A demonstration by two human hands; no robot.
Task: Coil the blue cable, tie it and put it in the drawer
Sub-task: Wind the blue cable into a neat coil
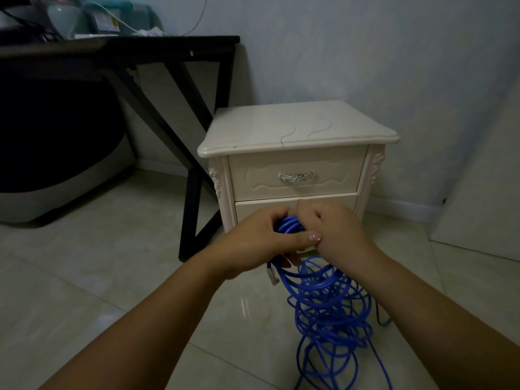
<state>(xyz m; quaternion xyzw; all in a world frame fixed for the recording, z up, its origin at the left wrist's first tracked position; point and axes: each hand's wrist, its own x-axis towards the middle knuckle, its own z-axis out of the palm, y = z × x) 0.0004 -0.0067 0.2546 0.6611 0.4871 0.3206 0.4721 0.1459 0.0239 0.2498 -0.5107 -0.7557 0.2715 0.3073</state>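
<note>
The blue cable (327,302) hangs in many loose loops from my two hands down to the floor tiles. My left hand (261,240) grips the bunched top of the loops, thumb laid across them. My right hand (334,226) is curled around the same bunch from the right side, its fingertips hidden. A clear plug end (272,273) dangles just below my left hand. Behind my hands stands a cream nightstand (298,128); its upper drawer (297,175) with a metal handle is closed, and the lower drawer front is partly covered by my hands.
A black-framed desk (194,175) stands to the left of the nightstand, with clutter on top. A dark and grey object (56,164) sits under the desk. A pale panel (484,206) leans against the wall at right. Glossy tiles cover the floor.
</note>
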